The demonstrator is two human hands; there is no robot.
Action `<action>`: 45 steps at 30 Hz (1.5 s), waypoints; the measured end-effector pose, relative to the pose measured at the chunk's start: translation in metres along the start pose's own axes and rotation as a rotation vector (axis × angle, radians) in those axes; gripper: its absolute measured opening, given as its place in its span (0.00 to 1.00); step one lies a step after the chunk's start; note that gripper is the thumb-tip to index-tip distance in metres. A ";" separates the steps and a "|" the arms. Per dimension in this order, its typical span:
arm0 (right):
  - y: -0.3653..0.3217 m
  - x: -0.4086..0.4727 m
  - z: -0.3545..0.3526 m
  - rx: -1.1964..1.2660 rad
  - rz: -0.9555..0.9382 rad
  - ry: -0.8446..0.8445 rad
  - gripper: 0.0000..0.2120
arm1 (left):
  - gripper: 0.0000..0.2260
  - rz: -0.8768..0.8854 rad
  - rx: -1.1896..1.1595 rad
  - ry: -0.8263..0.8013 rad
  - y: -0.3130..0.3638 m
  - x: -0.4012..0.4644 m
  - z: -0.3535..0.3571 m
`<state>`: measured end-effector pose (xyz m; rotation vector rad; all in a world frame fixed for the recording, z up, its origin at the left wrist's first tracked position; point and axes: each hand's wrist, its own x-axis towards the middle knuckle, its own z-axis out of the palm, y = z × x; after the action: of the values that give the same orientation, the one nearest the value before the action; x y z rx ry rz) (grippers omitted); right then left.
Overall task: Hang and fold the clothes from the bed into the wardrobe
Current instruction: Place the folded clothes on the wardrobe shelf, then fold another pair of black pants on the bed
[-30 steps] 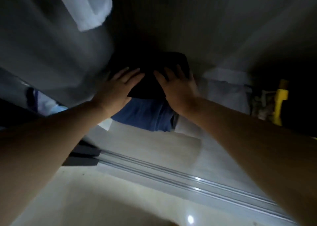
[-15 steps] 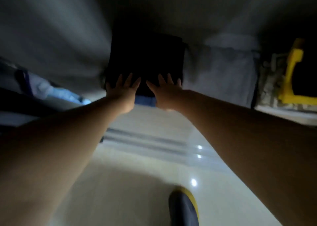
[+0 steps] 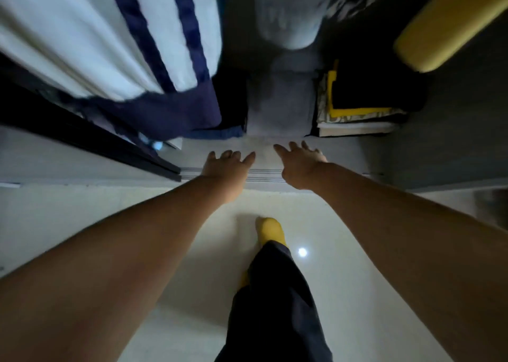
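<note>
My left hand and my right hand hover empty, fingers spread, over the wardrobe's sliding-door track. Just beyond them, on the wardrobe floor, sit folded piles: a grey stack in the middle, a yellow, black and patterned stack to its right, and a blue folded edge to its left. A white garment with navy stripes and a navy hem hangs at the upper left and covers the left pile. A pale grey garment hangs above the grey stack.
The dark edge of the sliding door runs diagonally at the left. A yellow garment hangs at the upper right. On the glossy cream floor stands my foot in a yellow sock below a dark trouser leg.
Both hands have come off the dark folded pile and drawn back out of the wardrobe to above the door track. The view has tilted down and back, showing the hanging clothes and my leg.
</note>
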<state>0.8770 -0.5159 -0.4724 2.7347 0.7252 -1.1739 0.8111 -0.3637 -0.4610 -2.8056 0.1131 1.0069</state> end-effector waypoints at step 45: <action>0.672 -0.890 0.336 0.909 1.284 0.162 0.19 | 0.16 1.281 0.492 0.252 1.075 -0.305 -0.305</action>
<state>0.4281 -1.5436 -0.1590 2.7779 -1.7270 -0.9579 0.6335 -1.4698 -0.1666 -2.1584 2.0080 0.5628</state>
